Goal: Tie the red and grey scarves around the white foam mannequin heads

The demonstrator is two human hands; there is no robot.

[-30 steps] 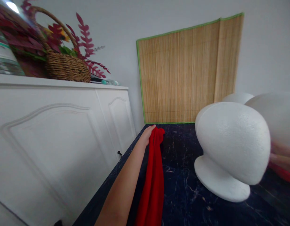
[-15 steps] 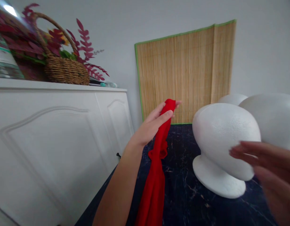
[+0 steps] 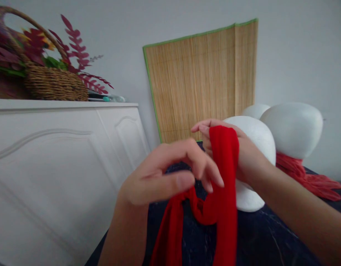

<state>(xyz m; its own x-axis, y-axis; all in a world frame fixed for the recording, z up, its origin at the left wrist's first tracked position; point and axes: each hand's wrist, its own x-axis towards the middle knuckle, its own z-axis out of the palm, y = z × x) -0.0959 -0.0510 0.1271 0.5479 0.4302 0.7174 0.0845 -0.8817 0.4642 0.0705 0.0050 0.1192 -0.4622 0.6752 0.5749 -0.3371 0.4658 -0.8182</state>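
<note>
A long red scarf (image 3: 227, 192) hangs over my right hand (image 3: 242, 151) and drops toward the dark tabletop. The fingers of that hand point left and are drawn together around the cloth. My left hand (image 3: 165, 173) is beside it, thumb and bent fingers apart, with fingertips close to the hanging scarf; whether they touch it is unclear. More of the scarf lies in loose folds below and between the hands. Right behind my right hand stands a white foam head (image 3: 255, 133), partly hidden by the hand and arm.
Another white head form (image 3: 293, 127) stands at the right, with a coral cloth (image 3: 311, 181) by its base. A white cabinet (image 3: 48, 166) runs along the left, topped by a wicker basket (image 3: 57, 83) of artificial flowers. A bamboo mat (image 3: 200, 81) hangs behind the dark marbled table (image 3: 259, 236).
My right hand has moved left to the scarf, which now hangs over it. My left hand has let go of the cloth and come lower and nearer. The view has turned right.
</note>
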